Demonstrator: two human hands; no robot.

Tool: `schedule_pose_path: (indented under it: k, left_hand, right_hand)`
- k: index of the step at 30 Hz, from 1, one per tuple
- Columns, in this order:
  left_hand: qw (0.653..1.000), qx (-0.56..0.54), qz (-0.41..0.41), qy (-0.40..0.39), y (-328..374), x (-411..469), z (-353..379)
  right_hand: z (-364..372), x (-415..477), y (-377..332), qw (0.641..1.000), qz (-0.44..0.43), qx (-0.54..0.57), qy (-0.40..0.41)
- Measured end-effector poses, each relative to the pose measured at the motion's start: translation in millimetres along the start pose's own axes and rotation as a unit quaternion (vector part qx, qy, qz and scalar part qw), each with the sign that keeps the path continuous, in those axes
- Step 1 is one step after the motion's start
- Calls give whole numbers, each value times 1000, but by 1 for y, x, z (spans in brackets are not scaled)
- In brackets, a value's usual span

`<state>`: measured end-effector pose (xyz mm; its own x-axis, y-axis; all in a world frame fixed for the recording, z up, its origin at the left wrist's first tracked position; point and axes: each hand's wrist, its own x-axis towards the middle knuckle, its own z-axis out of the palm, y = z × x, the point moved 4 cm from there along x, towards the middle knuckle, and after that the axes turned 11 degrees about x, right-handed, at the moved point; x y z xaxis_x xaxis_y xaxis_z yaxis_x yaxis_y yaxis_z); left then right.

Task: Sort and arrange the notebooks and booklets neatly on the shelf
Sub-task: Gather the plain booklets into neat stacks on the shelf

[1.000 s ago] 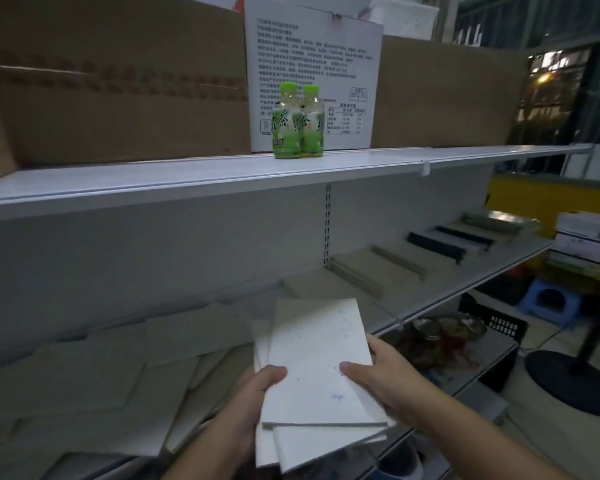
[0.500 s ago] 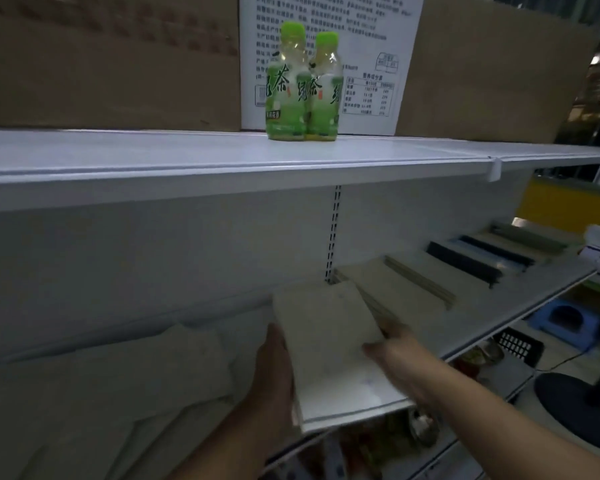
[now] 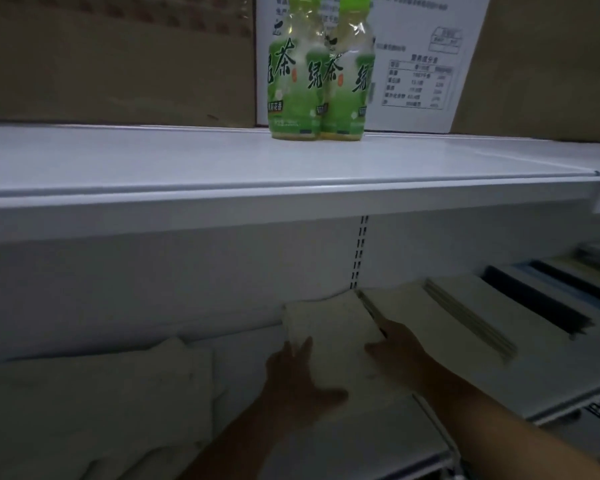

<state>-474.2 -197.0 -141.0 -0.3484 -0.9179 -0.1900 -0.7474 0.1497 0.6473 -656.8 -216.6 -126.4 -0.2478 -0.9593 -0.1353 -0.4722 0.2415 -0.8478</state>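
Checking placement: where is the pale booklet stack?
Head view, centre: the booklet stack is on the lower shelf, between left hand and right hand, beside tidy piles.

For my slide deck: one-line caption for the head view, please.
Left hand and right hand hold a pale notebook stack on the lower shelf, beneath two green tea bottles.
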Motion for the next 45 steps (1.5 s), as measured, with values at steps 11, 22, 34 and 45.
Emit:
schedule_pose_path:
  k: [11,22,34,45]
  left_hand:
    - [989,-17,0,149,-24,0,36]
    - [986,-57,6,159,-37,10,47]
    - [979,87,-62,176,-4,-24,39]
    - [950,281,-82,106,-50,-105,-67]
  right_hand:
    - [20,17,13,964,-122,-230,-58]
    - [34,18,23,952,-156,-263,-11]
    - [30,7,17,899,-317,-302,-4]
    - [57,-4,-2,786,-433,-438,54]
